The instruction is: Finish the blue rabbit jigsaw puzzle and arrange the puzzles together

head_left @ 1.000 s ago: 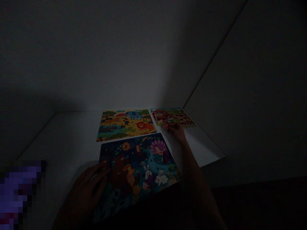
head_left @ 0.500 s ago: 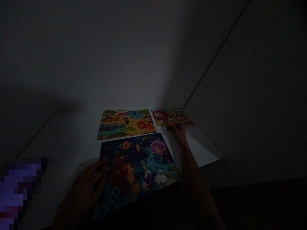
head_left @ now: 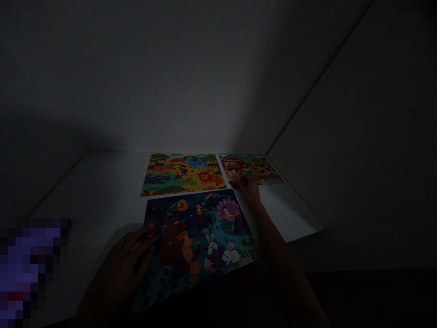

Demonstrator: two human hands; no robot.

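In the dim head view, my left hand [head_left: 128, 257] rests with its fingers stretched out over the left edge of a dark night-forest picture board [head_left: 213, 232]. The board shows a bear, white rabbits and a purple peacock. My right hand [head_left: 248, 189] reaches past the board's right side to the lower left corner of a farm picture board [head_left: 266, 169] with a red barn. Its fingers are bent together at that corner; what they hold, if anything, is lost in the dark. A yellow safari picture board [head_left: 184, 175] with a lion lies left of the farm one.
All three boards lie on a white table [head_left: 99, 191] set against a pale wall [head_left: 177, 82]. A second wall [head_left: 372, 150] closes off the right side. At the lower left is a blurred purple patch [head_left: 23, 269].
The fingers of my right hand have drawn together and moved slightly left, to the farm board's corner. My left hand stays on the forest board. The view has shifted a little.
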